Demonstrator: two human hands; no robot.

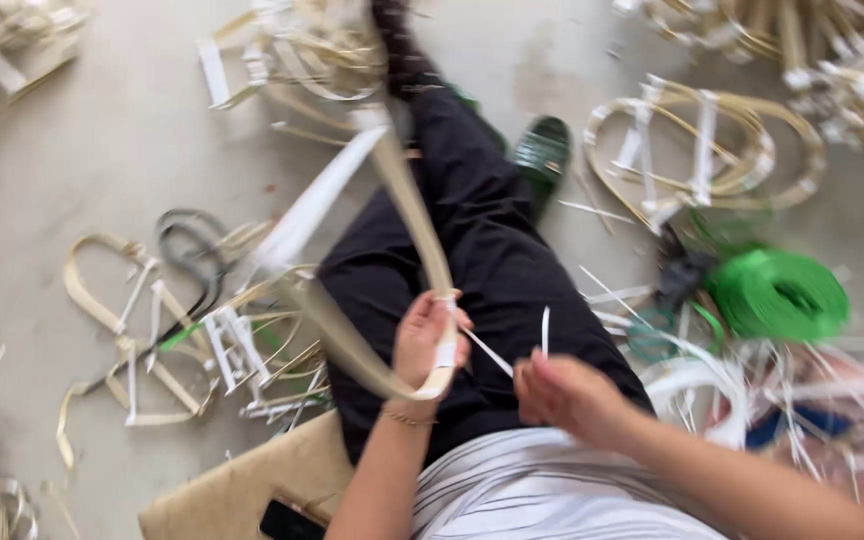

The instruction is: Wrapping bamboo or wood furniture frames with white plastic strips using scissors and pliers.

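- The left hand (430, 338) is closed around a bent bamboo strip (407, 200), thumb and fingers pinching it where a white band wraps the cane, just left of centre.
- From that grip the strip runs up toward 12 o'clock over the black-trousered leg (482, 240), and loops back down toward 8 o'clock.
- The right hand (564, 395), at about 5 o'clock from the left, has its fingers pinched shut on a thin white plastic strip (488, 352) that stretches between both hands; a short end sticks upright above the knuckles.
- A green roll of strapping (777, 293) lies on the concrete floor (72, 160) at 3 o'clock.
- Finished oval bamboo frames (702, 150) lie at 1 o'clock, more frames (152, 330) at 9 o'clock.
- A green sandal (542, 150) shows at 12 o'clock, past the knee.
- A piece of cardboard (242, 490) with a dark phone (287, 520) on it lies at 7 o'clock.
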